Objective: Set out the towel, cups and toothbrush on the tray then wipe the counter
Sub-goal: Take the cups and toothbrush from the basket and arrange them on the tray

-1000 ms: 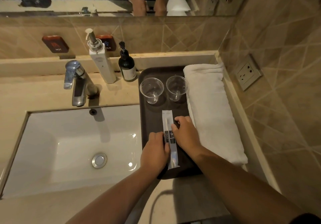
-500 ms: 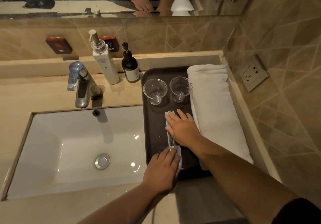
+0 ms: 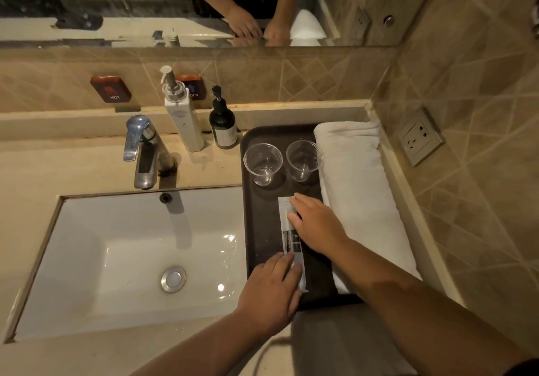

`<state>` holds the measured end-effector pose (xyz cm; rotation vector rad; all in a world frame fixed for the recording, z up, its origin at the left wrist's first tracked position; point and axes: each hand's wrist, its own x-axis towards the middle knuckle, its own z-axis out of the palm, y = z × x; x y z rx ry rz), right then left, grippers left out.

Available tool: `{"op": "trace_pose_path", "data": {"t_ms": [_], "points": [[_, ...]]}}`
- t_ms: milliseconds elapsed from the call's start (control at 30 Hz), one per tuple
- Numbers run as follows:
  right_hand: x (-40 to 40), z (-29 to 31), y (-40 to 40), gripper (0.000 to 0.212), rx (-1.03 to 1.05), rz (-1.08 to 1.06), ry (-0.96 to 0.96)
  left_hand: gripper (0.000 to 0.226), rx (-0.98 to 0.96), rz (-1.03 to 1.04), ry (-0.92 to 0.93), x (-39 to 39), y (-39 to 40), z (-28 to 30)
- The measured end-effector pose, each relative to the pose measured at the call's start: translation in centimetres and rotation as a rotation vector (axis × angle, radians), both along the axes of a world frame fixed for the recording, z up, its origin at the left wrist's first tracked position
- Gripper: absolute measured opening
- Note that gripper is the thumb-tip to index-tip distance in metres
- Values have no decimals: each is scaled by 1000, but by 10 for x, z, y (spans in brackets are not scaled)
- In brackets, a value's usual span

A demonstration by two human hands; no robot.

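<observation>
I see a dark brown tray (image 3: 256, 230) as my landmark. On its right side lies a plain white towel (image 3: 358, 189). At its far end stand two clear, colourless cups (image 3: 263, 161) (image 3: 304, 158). Down its middle lies a white toothbrush packet (image 3: 291, 238) with a black-and-grey printed band. Left of the tray sits a glossy white sink (image 3: 116, 259) with a silver drain. Beyond the tray's far left corner stand a black bottle (image 3: 223, 125) with a pale label and a white bottle (image 3: 182, 122). The counter (image 3: 73, 165) is beige; the wall tiles (image 3: 481, 69) right of the tray are tan, in diagonal lines.

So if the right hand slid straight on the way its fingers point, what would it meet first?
Probably the right-hand clear plastic cup: the right hand lies flat on the toothbrush packet, fingers aimed up the tray; depth is uncertain.
</observation>
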<state>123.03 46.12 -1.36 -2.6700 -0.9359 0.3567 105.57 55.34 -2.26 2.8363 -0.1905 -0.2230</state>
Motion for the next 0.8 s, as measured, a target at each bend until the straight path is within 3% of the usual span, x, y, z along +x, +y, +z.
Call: {"op": "trace_pose_path", "data": {"t_ms": [133,267,500,633,800], "points": [[-6,21,-10,46,-39,33,56,47,-25,103,-64,16,31,22],[-18,38,1,58,-64,85,57,31,97,294,-100,34,75,40],[-53,47,44,65,-133,241,-29,49,206,535,75,9,115,43],[-72,44,56,62,-181,231,-6,58,215,549,180,-14,123,45],[-92,38,61,64,-154,187,38,57,191,529,182,-38,132,48]]}}
